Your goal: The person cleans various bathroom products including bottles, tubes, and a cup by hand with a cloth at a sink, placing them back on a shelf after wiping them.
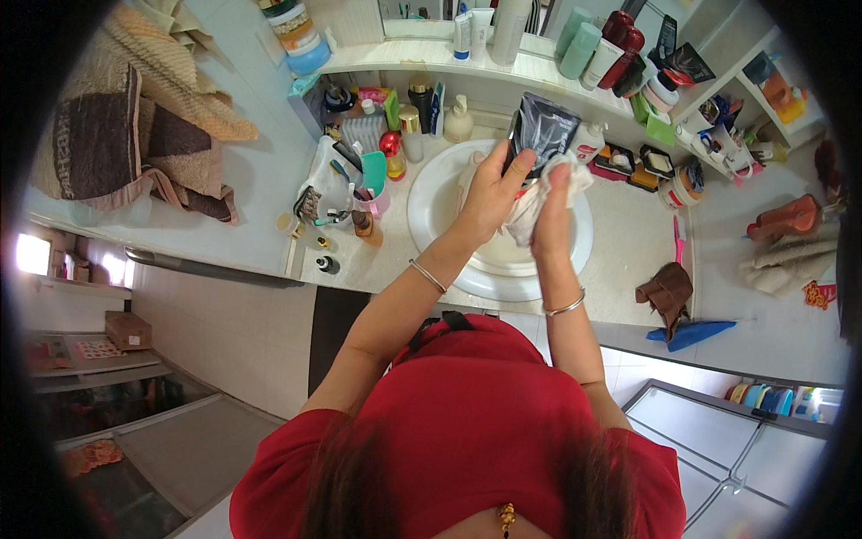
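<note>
Over the white washbasin [438, 266], my left hand [495, 192] grips a black plastic packet or flat tube [544, 128] by its left edge. My right hand [553, 215] holds a crumpled white cloth or wipe [525, 219] against the lower end of that packet. The two hands are close together, with the cloth between them. Part of a pale object shows in the basin behind my left hand; what it is cannot be told.
Left of the basin stand a pink cup [374, 202], an amber bottle [363, 224] and small bottles. Behind are a cream pump bottle [458, 121] and a shelf [417, 57] with toiletries. To the right lie a brown cloth [667, 293], a pink-handled brush [678, 239] and soap boxes.
</note>
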Available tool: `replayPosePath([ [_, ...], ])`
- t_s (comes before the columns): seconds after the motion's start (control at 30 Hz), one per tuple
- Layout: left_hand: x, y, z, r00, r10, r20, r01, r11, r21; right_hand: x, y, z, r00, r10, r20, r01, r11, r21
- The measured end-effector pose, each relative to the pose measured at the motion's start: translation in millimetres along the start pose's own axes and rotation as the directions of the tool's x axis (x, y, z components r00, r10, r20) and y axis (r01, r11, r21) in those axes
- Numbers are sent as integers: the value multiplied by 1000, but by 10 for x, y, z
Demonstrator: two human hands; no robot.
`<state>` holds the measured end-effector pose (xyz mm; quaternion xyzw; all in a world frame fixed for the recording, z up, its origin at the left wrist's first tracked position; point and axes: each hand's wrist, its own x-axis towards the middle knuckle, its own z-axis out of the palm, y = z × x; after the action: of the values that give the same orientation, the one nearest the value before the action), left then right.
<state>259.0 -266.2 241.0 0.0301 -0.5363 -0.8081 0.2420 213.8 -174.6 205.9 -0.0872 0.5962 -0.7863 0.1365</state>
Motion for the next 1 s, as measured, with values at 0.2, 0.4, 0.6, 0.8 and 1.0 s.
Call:
replayPosePath([
  [0.2,53,73,-166,764,-536,359,645,647,-405,54,-628,-34,804,-143,577,-32,959,282],
  [0.4,-6,63,80,855,-434,282,511,616,-599,301,-666,-97,838,-196,509,41,953,300],
  [0.6,-330,235,234,977,-81,198,121,972,-200,311,-758,21,966,-257,38,256,966,24],
  [0.8,-200,132,127,990,-107,92,130,943,-305,54,-510,95,967,-255,20,255,967,6],
  [1.0,183,60,-116,995,84,-49,-88,994,-65,-45,-217,-4,960,-178,217,239,923,-302],
])
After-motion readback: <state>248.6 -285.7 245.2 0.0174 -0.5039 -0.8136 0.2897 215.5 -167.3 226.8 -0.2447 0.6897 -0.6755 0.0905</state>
